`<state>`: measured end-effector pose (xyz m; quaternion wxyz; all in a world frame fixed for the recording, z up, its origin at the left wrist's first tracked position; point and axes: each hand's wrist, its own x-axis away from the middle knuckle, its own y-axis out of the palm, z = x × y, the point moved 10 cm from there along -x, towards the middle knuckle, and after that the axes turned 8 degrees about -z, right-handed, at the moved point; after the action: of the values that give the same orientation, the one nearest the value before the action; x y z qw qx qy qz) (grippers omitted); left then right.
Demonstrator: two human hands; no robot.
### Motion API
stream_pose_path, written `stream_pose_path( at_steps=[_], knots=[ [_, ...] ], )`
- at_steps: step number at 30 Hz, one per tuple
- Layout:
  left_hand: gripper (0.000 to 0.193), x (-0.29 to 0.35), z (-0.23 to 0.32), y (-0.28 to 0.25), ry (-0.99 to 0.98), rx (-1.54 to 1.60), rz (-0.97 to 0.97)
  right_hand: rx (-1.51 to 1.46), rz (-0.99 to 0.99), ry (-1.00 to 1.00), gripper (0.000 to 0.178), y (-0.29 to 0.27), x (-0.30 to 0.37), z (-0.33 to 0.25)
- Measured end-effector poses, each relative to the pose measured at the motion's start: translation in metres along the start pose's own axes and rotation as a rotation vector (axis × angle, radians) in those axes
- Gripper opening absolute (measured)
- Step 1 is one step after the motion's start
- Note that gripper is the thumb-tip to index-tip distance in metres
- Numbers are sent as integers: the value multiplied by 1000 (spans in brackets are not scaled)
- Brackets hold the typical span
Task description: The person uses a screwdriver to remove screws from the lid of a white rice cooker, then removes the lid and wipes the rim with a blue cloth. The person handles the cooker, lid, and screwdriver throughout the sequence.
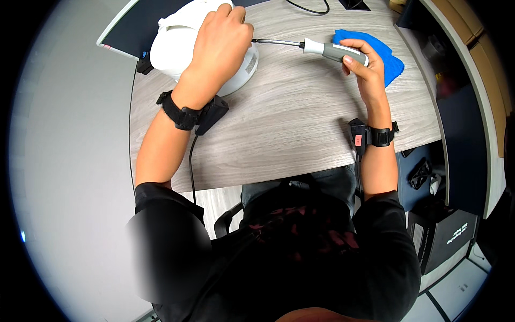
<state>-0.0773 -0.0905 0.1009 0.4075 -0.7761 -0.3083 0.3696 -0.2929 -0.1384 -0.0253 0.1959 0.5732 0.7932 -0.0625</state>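
Observation:
A white rounded household appliance (173,52) with a raised handle-like part lies at the back left of the table; its exact kind is partly covered. My left hand (222,45) is closed over it with curled fingers, and the thumb is hidden. In my right hand (365,67) is a screwdriver (330,50) with a grey and white handle, held level. Its metal shaft points left, and the tip meets the edge of my left hand beside the appliance. What the tip touches is hidden. Right behind my right hand lies a crumpled blue cloth (394,67).
The wood-grain table (289,123) has a dark partition (140,35) along its back left. A black cable (314,11) lies at the far edge. Shelves with cardboard boxes (453,19) stand at the right, and a black box (448,236) sits below. Strapped black devices with cables are on both wrists.

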Motion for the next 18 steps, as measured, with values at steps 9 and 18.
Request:
stream_pose_path(
  at_steps=[9, 18],
  knots=[
    [14, 28, 3, 29, -226, 407, -255, -181, 38, 14, 24, -28, 5, 2],
    [10, 6, 73, 83, -93, 861, -270, -342, -52, 236, 28, -52, 25, -4]
  ],
)
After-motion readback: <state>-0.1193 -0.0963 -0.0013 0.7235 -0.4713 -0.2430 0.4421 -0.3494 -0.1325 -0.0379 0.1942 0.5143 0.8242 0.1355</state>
